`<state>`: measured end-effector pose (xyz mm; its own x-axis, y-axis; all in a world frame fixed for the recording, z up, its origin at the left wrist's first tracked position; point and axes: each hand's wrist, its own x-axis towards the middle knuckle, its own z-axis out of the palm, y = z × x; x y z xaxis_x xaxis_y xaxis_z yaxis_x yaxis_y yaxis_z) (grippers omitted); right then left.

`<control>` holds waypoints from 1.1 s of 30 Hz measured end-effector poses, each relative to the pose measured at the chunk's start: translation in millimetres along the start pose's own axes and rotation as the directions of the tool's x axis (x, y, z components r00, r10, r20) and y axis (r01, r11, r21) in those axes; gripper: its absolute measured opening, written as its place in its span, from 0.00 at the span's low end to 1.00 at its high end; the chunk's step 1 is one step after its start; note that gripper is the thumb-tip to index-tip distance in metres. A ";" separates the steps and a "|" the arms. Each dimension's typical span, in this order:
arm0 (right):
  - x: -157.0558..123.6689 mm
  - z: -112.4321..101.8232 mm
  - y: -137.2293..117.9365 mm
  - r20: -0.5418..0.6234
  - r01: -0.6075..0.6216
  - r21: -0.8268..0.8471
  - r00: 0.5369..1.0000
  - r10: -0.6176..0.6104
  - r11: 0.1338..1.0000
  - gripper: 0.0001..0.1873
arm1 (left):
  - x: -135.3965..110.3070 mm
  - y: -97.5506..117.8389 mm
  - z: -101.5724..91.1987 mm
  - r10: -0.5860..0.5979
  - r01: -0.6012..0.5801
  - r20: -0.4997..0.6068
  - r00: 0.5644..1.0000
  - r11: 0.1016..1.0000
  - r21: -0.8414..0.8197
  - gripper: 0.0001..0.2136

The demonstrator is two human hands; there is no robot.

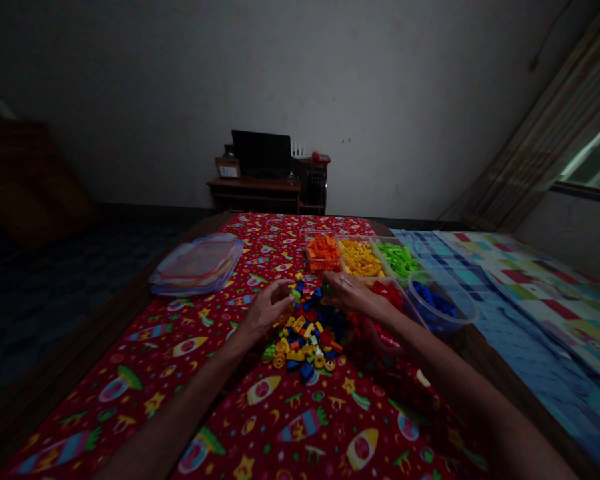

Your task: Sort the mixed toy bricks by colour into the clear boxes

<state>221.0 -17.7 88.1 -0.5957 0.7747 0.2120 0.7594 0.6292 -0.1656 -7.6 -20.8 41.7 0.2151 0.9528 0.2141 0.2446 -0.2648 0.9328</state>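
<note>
Your left hand (269,307) curls by a green brick (296,295), your right hand (351,293) above the mixed pile (299,325). I can't tell whether either hand's fingers hold anything

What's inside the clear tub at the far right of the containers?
Blue bricks lie inside the clear tub. Only the upper ones show distinctly; whatever sits beneath them is covered, so I can't say whether the lower layer is all blue.
</note>
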 end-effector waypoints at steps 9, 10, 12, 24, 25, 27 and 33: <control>3.9 17.4 2.9 -0.056 0.216 0.081 0.976 -0.212 0.973 0.06 | -13.0 -5.2 10.7 0.366 -0.453 0.269 0.891 0.767 0.455 0.20; 5.0 14.9 -0.2 -0.045 0.185 0.101 0.982 -0.181 0.978 0.06 | -13.6 -9.0 10.6 0.387 -0.473 0.272 0.881 0.739 0.481 0.20; 5.5 8.2 -7.1 -0.017 0.100 0.139 0.995 -0.099 0.985 0.08 | -14.1 -13.9 9.5 0.413 -0.490 0.266 0.871 0.698 0.521 0.18; 4.9 -1.4 -18.6 -0.063 -0.017 0.320 0.997 0.039 0.947 0.21 | -12.3 19.6 15.7 0.225 -0.220 0.004 0.974 0.946 0.239 0.24; 4.4 -2.8 -20.9 -0.063 -0.005 0.328 0.998 0.027 0.945 0.24 | -11.4 20.9 16.2 0.155 -0.151 -0.019 0.988 0.979 0.137 0.26; 3.1 -5.4 -26.3 -0.031 0.010 0.325 1.000 0.001 0.946 0.26 | -9.6 22.5 16.9 0.041 -0.043 -0.053 0.998 0.999 -0.033 0.28; -1.2 -3.0 -38.5 -0.039 0.127 0.309 0.992 -0.121 0.942 0.18 | -10.7 20.3 21.1 -0.055 0.050 -0.030 0.998 0.988 -0.147 0.28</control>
<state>193.3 -43.1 97.0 -0.6727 0.6899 0.2675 0.5590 0.7107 -0.4271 15.0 -39.6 52.2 0.1726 0.9700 0.1713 0.1134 -0.1924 0.9747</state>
